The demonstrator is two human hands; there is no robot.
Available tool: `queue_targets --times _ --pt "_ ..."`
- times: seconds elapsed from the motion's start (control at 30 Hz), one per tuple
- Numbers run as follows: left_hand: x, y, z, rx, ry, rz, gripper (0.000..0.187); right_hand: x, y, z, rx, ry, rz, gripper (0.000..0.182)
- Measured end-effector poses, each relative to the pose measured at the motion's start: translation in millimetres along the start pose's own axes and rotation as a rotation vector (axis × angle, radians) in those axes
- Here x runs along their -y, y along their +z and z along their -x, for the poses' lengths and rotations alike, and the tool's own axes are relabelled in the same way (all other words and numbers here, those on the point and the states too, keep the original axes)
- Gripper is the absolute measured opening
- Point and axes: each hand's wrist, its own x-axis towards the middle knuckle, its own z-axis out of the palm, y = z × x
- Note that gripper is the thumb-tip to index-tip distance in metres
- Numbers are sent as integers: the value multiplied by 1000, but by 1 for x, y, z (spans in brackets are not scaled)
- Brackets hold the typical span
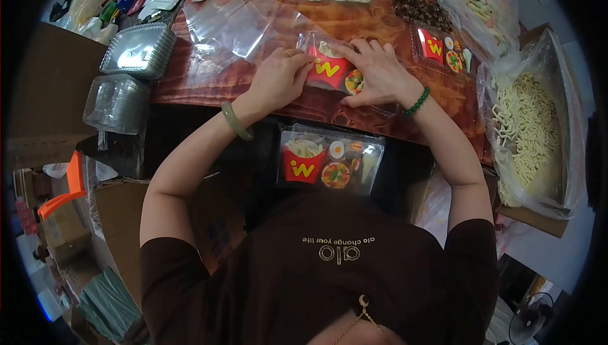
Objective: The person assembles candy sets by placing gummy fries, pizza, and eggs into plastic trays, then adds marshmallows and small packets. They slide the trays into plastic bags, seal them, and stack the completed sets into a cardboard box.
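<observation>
While fussing with the clear pack point(339, 78): looked like the fit-and-close step, upper centre of the frame, red fries box point(325, 71) and little pizza point(354, 81) already in.
Left hand point(280, 80): fingers bunched nearly together at the pack's left side; couldn't tell whether gripping anything.
Right hand point(378, 73): fingers spread, thumb well apart, seemingly just steadying the right side.
Pack edges: next, probably called for even pressing without jostling the pieces.
Lower pack point(343, 159): sat mid-frame, just below the table point(307, 106) edge.
</observation>
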Motion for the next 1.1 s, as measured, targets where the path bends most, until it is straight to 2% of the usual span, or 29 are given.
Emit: queue_targets --times 0.03,0.07,0.17,0.23,0.37,0.43,0.57,0.63,0.67,0.73,0.77,0.8,0.83,0.87,0.9,0.93,0.97,1.0,1.03,1.1 --pt "-3 -3 0 19 -78 11 14 -2 2 -1 -30 -26 35 98" --pt "-3 -4 3 15 -76 6 14 -3 3 -1 -35 -29 37 98" --pt "-3 -6 15 -58 -138 -66 12 7 5 0 -63 65 -14 93" --pt "-13 -9 15 -84 6 -164 12 13 7 -3 -79 145 18 93" --pt "-24 3 5 -19 60 -101 10 33 15 -20 -69 225 -1 93" --pt "-20 12 -4 -91 69 -52 10 34 19 -23 -185 131 -68 105" --pt "-6 24 -1 -188 16 -35 23 -11 -6 20 -136 16 -90 104" --pt "0 28 3 -99 41 -159 34 -35 -14 42 23 -211 -220 91" --pt "-2 29 3 -105 29 -166 34 -41 -9 47 26 -225 -221 91" --pt "-19 29 -4 -19 118 -106 31 -44 14 48 -13 -189 -382 78" --pt "-29 28 -6 -23 106 -122 31 -41 22 44 -208 -249 -372 70" --pt "-44 27 -8 83 171 -18 30 -33 20 41 -209 -267 -376 70" --pt "-57 20 -9 190 237 89 29 -22 13 38 -202 12 -571 63" --pt "-66 10 -11 186 234 75 29 -13 4 36 -190 298 -758 56" --pt "-78 -6 -17 191 278 174 27 -7 -9 36 -193 286 -760 56" --pt "-90 -24 -24 197 321 275 24 1 -24 38 -318 200 -745 54" --pt "-101 -53 -32 251 258 321 21 7 -39 40 -440 115 -729 52" --pt "-110 -85 -38 304 195 368 20 11 -52 42 -567 -63 -639 38" --pt "-119 -112 -41 285 97 540 20 19 -70 48 -565 -67 -640 38" --pt "-126 -136 -37 186 -37 916 24 39 -103 64 -600 -216 -739 20"
